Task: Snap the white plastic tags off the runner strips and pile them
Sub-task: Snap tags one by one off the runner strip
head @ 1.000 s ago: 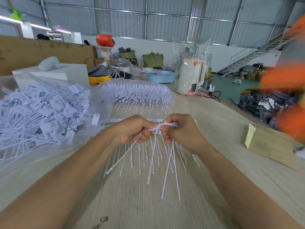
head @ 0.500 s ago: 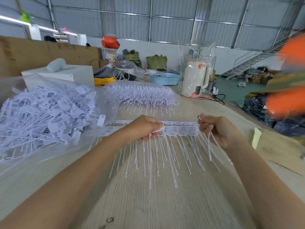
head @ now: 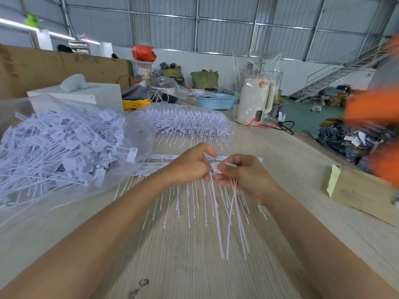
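Both hands have come back close together since half a second ago, when the right hand (head: 241,178) was pulled out to the right. Now it sits just beside the left hand (head: 190,167), over the middle of the strip (head: 151,167). The left hand's fingers are curled down on the strip and seem to hold it at the row of tags, with the pointer finger sticking out toward the far side. The right hand's fingers are curled round a small bunch of loose tags (head: 232,212), and their long thin tails hang down toward the near side. The strip lies flat on the table (head: 194,266), running left to right, with more tails spread out under both hands. A big pile (head: 56,147) of snapped-off tags sits on clear plastic at the left. Another bag of strips (head: 185,121) lies farther off in the middle. A blurry orange sleeve (head: 375,113) is at the right edge. I think the next tag is about to be snapped off. It could go wrong if the right hand holds too many tags, because some might slip and fall on the table away from the pile. The thin tails could also get tangled with the ones on the strip. If the left hand lets the strip slide, a tag might bend and not snap clean.
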